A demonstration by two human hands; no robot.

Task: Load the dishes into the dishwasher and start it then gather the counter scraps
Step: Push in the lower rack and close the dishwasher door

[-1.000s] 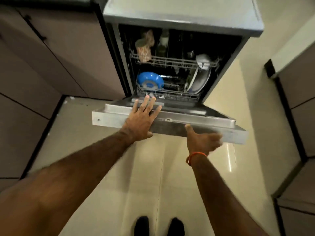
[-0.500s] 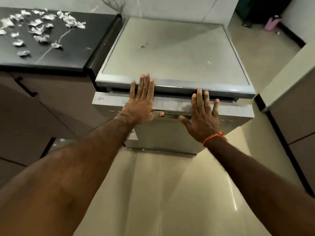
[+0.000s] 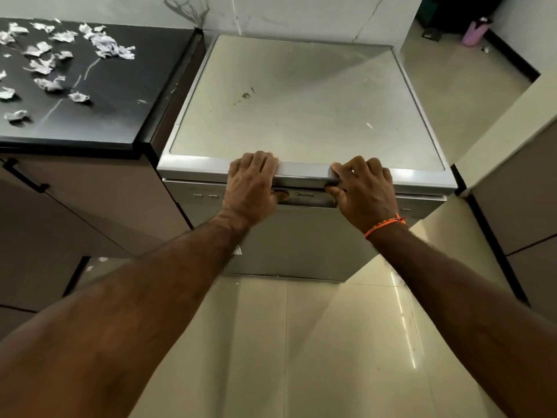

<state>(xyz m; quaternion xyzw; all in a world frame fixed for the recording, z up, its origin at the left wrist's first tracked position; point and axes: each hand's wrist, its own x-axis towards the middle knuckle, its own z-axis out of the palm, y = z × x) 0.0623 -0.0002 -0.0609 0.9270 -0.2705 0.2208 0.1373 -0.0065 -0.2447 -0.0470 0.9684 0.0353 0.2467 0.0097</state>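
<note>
Left hand and right hand both grip the dishwasher at its top front edge, fingers curled over it, door closed. Paper scraps lie scattered on the table.

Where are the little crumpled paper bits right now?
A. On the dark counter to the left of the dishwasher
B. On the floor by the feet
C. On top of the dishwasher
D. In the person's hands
A: the crumpled paper scraps lie scattered on the dark counter, left of the dishwasher, while the left hand and right hand grip the dishwasher's front edge.
</note>
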